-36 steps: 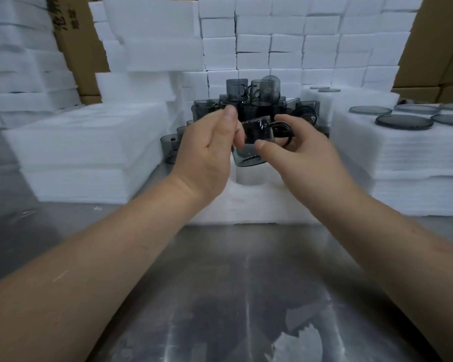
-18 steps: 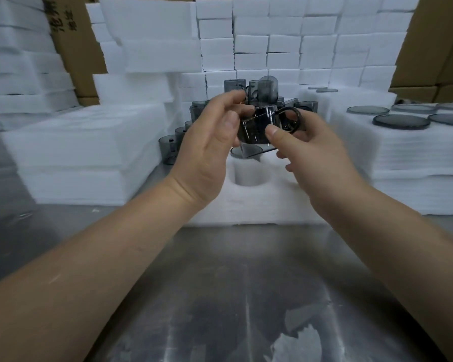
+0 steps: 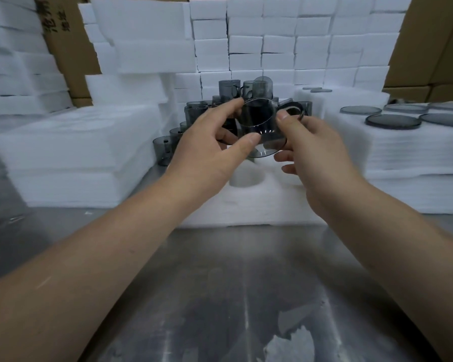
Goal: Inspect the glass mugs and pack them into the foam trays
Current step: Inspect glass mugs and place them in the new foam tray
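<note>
I hold a smoky grey glass mug (image 3: 259, 124) up in both hands, tipped so its open rim faces me and its handle points right. My left hand (image 3: 209, 150) pinches the mug's left side between thumb and fingers. My right hand (image 3: 314, 155) grips the right side next to the handle. Below the mug lies a white foam tray (image 3: 259, 205) with round pockets, one of them showing between my wrists. A pile of more grey mugs (image 3: 228, 95) stands behind my hands.
White foam sheets (image 3: 63, 152) are stacked at left and foam blocks (image 3: 272, 43) form a wall behind. Grey glass lids (image 3: 392, 120) lie on a foam stack at right. Cardboard boxes (image 3: 434, 35) stand at the back corners. The steel table (image 3: 220, 296) carries a foam scrap (image 3: 290, 343).
The mug has been lifted and turned in my hands, from its side facing me to its open rim facing me. Both hands rose with it.
</note>
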A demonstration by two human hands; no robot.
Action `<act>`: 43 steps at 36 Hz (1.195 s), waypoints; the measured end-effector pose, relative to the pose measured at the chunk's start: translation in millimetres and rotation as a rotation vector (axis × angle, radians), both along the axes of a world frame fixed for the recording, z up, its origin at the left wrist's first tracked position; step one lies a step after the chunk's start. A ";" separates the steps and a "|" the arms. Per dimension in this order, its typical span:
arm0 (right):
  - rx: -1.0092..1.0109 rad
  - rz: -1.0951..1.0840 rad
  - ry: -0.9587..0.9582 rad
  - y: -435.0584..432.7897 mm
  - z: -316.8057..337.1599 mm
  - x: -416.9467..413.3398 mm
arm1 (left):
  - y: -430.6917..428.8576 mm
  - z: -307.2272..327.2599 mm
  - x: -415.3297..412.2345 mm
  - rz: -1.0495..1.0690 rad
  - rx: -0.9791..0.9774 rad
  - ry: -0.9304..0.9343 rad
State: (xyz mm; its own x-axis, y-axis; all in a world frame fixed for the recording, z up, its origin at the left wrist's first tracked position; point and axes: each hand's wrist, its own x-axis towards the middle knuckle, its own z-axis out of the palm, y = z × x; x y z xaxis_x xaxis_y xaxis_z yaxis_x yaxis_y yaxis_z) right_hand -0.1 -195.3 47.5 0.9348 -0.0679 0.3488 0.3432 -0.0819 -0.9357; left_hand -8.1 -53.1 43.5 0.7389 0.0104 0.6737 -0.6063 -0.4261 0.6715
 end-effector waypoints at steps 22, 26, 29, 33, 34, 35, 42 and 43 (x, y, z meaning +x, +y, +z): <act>0.052 0.025 0.036 1.7 1.3 2.3 | 9.0 0.1 10.3 0.009 -0.144 0.151; 0.035 0.026 0.031 1.7 1.3 1.9 | 4.2 1.3 4.4 -0.012 -0.101 0.101; 0.042 0.040 0.017 1.8 1.2 0.2 | 0.5 1.6 0.5 -0.063 -0.099 0.068; 0.049 0.031 -0.010 3.3 0.8 -0.5 | 0.8 0.1 0.2 -0.069 -0.058 0.036; 0.050 0.030 -0.012 3.7 0.6 -0.4 | 0.8 -0.3 0.8 -0.069 -0.052 0.027; 0.052 0.029 -0.013 4.0 0.4 -0.4 | 0.7 -0.9 1.0 -0.066 -0.042 0.017; 0.061 0.018 -0.049 3.0 -0.5 -2.2 | 3.3 -3.3 3.7 0.076 0.080 -0.034; 0.059 0.019 -0.053 3.1 -0.4 -2.8 | 3.3 -3.7 3.9 0.089 0.097 -0.038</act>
